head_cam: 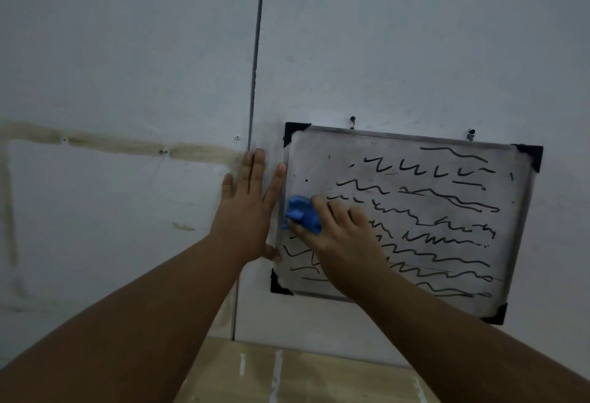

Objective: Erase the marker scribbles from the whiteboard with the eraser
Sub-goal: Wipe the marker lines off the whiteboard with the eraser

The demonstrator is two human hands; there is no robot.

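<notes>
Bracing the whiteboard (412, 144), the left hand (247, 211) lies flat, fingers spread; right hand (344, 243) fingers clamp the eraser (301, 214) against scribbles (440, 227).

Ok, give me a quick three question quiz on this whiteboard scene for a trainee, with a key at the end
1. True or false: the left hand lies flat and open beside the whiteboard.
2. What does the right hand press against the board? A) a marker B) a blue eraser C) a spray bottle
3. Fill in: most of the black scribbles lie to the ____ of the eraser.

Key:
1. True: its palm is on the wall, fingers spread by the board's left edge.
2. B
3. right
</notes>
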